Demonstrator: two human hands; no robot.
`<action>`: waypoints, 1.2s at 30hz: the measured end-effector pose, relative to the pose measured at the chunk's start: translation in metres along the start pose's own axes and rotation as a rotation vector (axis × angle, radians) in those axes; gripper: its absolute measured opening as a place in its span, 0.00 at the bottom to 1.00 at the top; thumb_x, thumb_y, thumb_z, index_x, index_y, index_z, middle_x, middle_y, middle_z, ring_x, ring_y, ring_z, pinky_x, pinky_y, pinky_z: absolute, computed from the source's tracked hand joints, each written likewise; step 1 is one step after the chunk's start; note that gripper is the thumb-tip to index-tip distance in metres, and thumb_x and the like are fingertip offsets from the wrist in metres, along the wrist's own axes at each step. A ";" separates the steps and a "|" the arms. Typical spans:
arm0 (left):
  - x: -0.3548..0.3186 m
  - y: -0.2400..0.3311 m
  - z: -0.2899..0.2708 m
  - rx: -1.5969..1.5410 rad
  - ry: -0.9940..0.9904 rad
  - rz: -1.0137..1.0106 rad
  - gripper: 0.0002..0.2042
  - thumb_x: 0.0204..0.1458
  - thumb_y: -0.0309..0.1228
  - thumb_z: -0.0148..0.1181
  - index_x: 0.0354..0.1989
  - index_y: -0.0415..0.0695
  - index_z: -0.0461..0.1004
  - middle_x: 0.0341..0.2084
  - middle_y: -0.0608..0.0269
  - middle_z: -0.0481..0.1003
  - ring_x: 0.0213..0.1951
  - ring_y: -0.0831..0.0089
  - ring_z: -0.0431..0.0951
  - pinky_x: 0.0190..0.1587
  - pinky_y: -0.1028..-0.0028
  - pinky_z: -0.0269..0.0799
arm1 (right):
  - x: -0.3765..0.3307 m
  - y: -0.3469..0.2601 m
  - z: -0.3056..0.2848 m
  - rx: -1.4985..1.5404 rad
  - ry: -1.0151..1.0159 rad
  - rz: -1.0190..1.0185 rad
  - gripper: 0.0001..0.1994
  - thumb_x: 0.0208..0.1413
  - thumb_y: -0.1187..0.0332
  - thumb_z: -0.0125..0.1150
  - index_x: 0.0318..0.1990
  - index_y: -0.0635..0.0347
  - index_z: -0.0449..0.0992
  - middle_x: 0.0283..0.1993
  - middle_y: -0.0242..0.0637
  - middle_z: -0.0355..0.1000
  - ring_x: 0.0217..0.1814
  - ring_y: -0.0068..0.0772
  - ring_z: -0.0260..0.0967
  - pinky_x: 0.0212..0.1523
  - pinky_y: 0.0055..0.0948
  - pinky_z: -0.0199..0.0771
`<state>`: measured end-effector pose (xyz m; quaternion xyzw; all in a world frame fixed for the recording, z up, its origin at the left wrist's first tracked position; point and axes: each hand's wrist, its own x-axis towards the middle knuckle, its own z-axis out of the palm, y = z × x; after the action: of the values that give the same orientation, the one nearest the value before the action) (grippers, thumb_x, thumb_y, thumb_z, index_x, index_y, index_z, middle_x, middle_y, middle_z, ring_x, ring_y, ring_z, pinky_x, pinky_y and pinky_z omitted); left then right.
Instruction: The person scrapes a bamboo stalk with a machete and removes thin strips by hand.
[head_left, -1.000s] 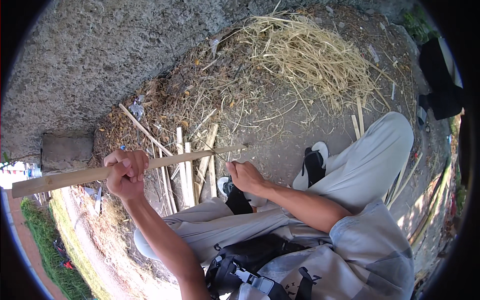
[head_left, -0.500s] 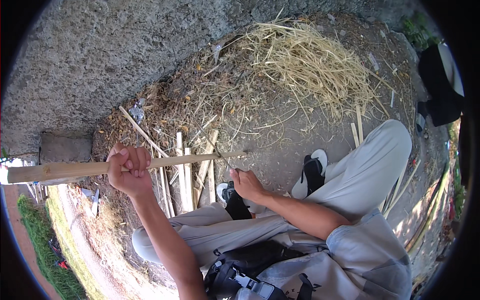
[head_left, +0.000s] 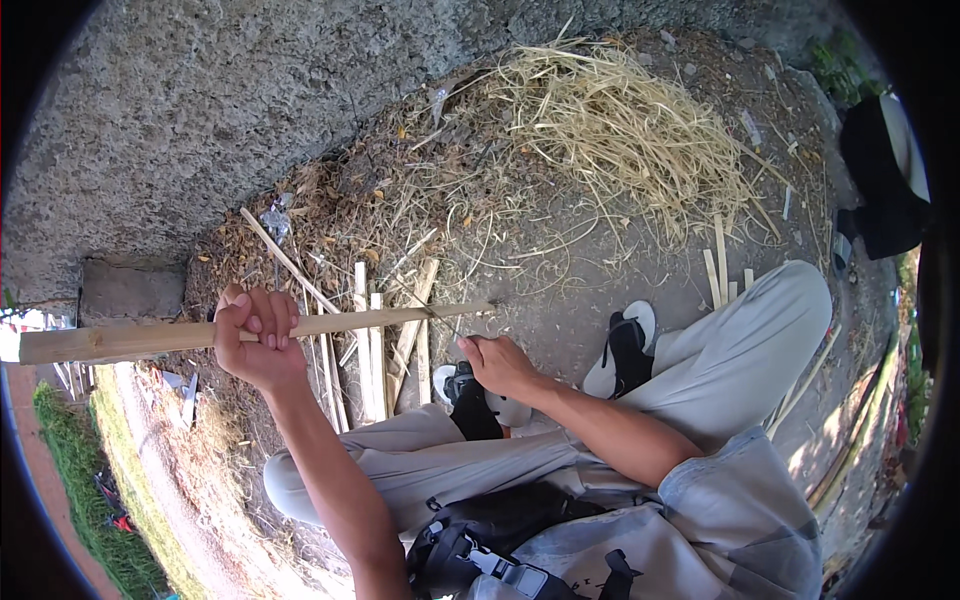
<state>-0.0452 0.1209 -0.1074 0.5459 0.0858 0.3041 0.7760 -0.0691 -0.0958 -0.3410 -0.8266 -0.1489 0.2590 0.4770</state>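
A long split-bamboo strip (head_left: 150,339) lies level across the left half, broad at its left end and tapering to a tip (head_left: 485,307) near the middle. My left hand (head_left: 257,332) is closed around it, palm toward me. In my right hand (head_left: 492,362) is a knife (head_left: 443,321) with a thin dark blade, seen almost edge-on. Its blade slants up and left across the strip, close to the tapered end; my right fingers mostly hide the handle. Whether the edge is biting into the strip cannot be made out.
Several cut bamboo slats (head_left: 376,355) lie on the ground beyond my folded legs. A large heap of pale shavings (head_left: 625,135) stands by the rough wall (head_left: 220,110). A grey block (head_left: 132,292) sits behind the strip's left end. Long poles (head_left: 868,420) lie at the right.
My right hand and the knife have shifted very slightly left along the strip. The left hand keeps its grip almost unmoved. My right knee sits slightly lower and further right.
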 end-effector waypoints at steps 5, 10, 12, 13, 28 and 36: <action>-0.003 0.000 0.001 -0.038 0.109 0.032 0.13 0.47 0.28 0.46 0.13 0.51 0.53 0.04 0.70 0.51 0.06 0.81 0.48 0.14 0.76 0.50 | 0.007 0.076 0.013 0.030 -0.154 0.313 0.27 0.66 0.54 0.37 0.32 0.70 0.75 0.30 0.66 0.71 0.33 0.67 0.71 0.39 0.54 0.71; 0.001 -0.009 0.010 0.206 0.541 0.194 0.14 0.47 0.27 0.45 0.13 0.51 0.52 0.06 0.71 0.50 0.08 0.81 0.48 0.13 0.74 0.44 | 0.001 0.051 0.017 -0.049 0.077 0.040 0.26 0.66 0.53 0.38 0.34 0.68 0.76 0.31 0.64 0.72 0.36 0.66 0.72 0.39 0.55 0.72; 0.000 -0.007 0.011 0.219 0.602 0.220 0.14 0.46 0.27 0.46 0.12 0.50 0.52 0.07 0.71 0.50 0.08 0.81 0.48 0.13 0.74 0.43 | -0.002 0.044 0.019 -0.057 0.002 0.054 0.25 0.65 0.52 0.39 0.35 0.66 0.76 0.32 0.62 0.73 0.38 0.65 0.72 0.40 0.55 0.71; 0.001 -0.006 0.012 0.230 0.659 0.248 0.14 0.46 0.27 0.46 0.12 0.50 0.51 0.07 0.71 0.50 0.09 0.81 0.48 0.13 0.75 0.42 | -0.002 0.046 0.016 -0.115 -0.029 0.123 0.25 0.65 0.52 0.39 0.35 0.65 0.76 0.32 0.61 0.74 0.38 0.65 0.72 0.40 0.54 0.72; -0.001 -0.005 -0.009 0.052 0.522 0.176 0.16 0.46 0.28 0.47 0.12 0.52 0.48 0.06 0.71 0.49 0.08 0.81 0.45 0.11 0.76 0.39 | 0.010 0.080 0.002 -0.196 -0.159 0.391 0.24 0.65 0.53 0.40 0.43 0.65 0.77 0.41 0.65 0.72 0.47 0.63 0.71 0.48 0.53 0.70; -0.004 -0.008 0.001 0.074 0.441 0.174 0.16 0.47 0.27 0.45 0.12 0.53 0.49 0.06 0.72 0.49 0.07 0.82 0.45 0.11 0.77 0.38 | 0.006 0.048 -0.010 -0.253 -0.216 0.321 0.23 0.66 0.54 0.38 0.44 0.64 0.77 0.45 0.59 0.73 0.49 0.61 0.71 0.50 0.51 0.71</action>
<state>-0.0450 0.1158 -0.1148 0.4996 0.2168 0.4786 0.6887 -0.0586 -0.1240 -0.3807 -0.8605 -0.0970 0.3976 0.3034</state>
